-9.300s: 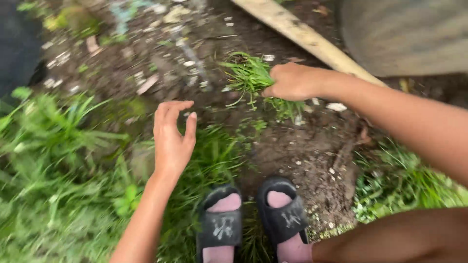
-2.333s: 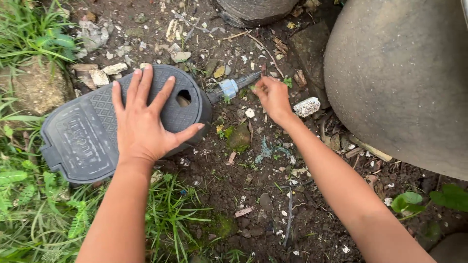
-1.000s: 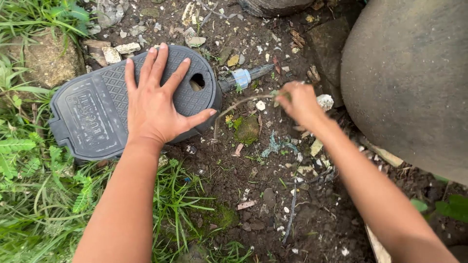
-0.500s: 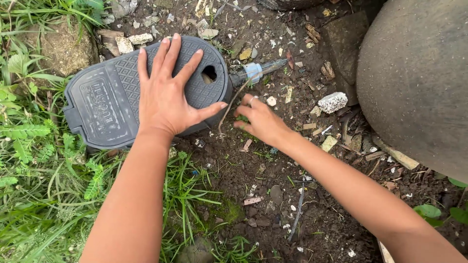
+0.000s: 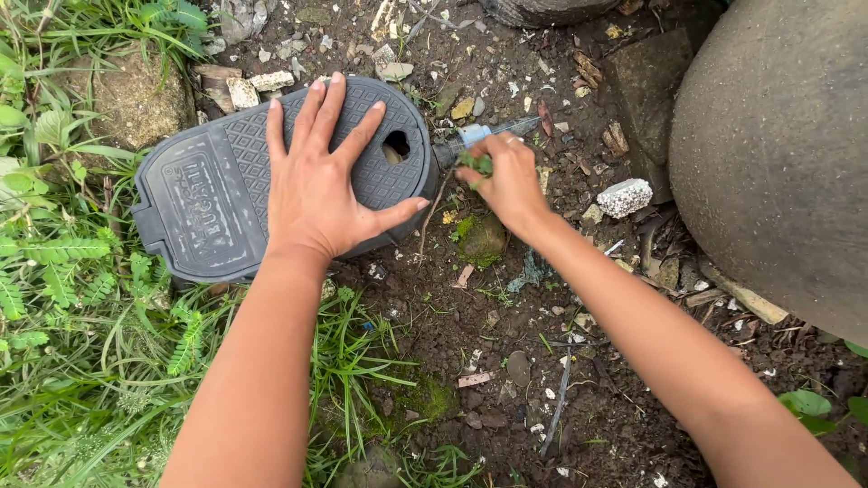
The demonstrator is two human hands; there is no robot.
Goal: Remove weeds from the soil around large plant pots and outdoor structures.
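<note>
My left hand (image 5: 324,176) lies flat, fingers spread, on a dark grey oval plastic lid (image 5: 208,194) with a small hole near its right end. My right hand (image 5: 506,181) is pinched on a small green weed (image 5: 476,164) just right of the lid, beside a pale blue pipe fitting (image 5: 472,134) that pokes out from under the lid. A thin brown root or stem (image 5: 432,203) curves down from there over the dark soil.
A big rounded grey stone pot (image 5: 778,154) fills the right side. Another round base (image 5: 542,9) sits at the top. Grass and ferns (image 5: 81,352) cover the left. A white porous stone (image 5: 625,196) and a mossy stone (image 5: 481,239) lie on the littered soil.
My right hand moved up from the soil near the root to the pipe fitting and closed on a small weed. My left hand stayed flat on the lid.
</note>
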